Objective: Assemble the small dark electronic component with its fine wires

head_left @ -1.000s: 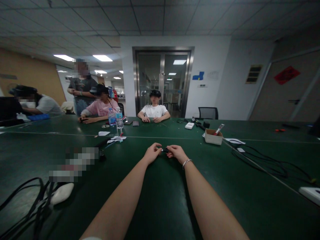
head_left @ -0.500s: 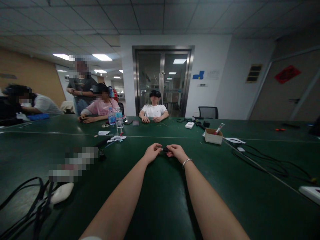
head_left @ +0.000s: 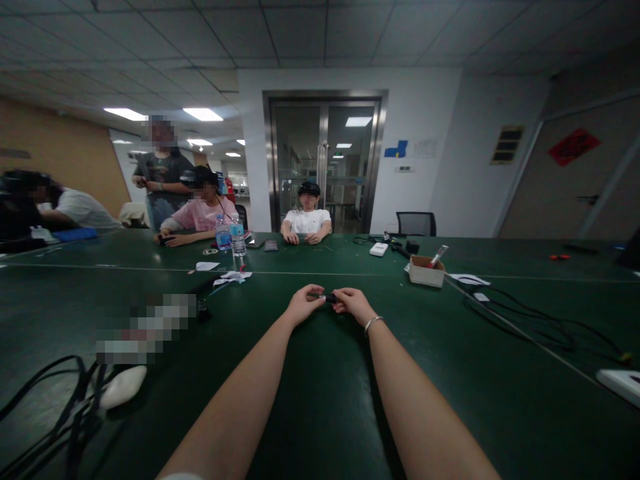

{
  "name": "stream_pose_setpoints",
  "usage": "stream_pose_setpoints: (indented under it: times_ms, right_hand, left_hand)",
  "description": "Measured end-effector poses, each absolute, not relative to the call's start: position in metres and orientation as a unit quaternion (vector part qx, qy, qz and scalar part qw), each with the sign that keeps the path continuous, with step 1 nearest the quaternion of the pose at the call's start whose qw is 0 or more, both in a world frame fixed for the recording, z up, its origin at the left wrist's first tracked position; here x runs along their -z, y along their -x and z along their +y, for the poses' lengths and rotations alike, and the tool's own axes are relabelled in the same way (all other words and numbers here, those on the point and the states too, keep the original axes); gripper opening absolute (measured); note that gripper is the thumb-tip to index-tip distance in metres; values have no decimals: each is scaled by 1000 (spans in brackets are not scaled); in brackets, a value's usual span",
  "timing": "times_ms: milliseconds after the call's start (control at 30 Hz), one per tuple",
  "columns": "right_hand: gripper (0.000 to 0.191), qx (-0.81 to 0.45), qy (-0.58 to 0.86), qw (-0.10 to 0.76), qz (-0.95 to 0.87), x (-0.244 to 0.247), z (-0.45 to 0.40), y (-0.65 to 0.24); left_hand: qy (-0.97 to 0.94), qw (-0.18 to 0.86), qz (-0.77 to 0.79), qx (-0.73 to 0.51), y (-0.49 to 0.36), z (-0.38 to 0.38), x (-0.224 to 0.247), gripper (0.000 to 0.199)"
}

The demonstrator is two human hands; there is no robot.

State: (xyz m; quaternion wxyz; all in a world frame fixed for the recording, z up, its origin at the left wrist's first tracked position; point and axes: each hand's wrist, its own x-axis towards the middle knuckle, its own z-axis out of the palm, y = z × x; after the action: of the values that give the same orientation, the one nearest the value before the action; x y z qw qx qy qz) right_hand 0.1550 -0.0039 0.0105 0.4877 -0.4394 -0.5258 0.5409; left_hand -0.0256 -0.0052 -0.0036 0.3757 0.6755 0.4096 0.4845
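Both of my hands meet above the green table, straight ahead of me. Between them is a small dark stick-shaped object (head_left: 329,299) with a silvery part toward its left end; its exact kind is too small to make out. My left hand (head_left: 304,305) pinches its left end with thumb and fingers. On the other end, my right hand (head_left: 354,305), with a silver bracelet on the wrist, is closed with its fingertips. Parts of the object are hidden by the fingers.
A small box (head_left: 427,272) with a marker-like stick stands to the right, near loose black cables (head_left: 530,327). Left are water bottles (head_left: 237,240), papers (head_left: 233,277), a white mouse-shaped thing (head_left: 124,388) and cables. Several people sit or stand beyond the green table (head_left: 330,413).
A little more of the dark object shows between my hands, with its silvery part nearer my left fingers. Both hands stay in almost the same place.
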Motion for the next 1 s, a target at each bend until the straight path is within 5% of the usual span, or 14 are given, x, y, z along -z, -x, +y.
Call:
stream_pose_setpoints:
  times_ms: [300, 1000]
  right_hand:
    - [10, -534, 444, 489, -528, -8, -3, -154]
    - [12, -543, 433, 493, -523, -7, -1, -156]
  left_hand:
    - [-660, 379, 438, -479, 21, -1, 8, 23]
    - [-640, 404, 454, -470, 23, -3, 5, 31]
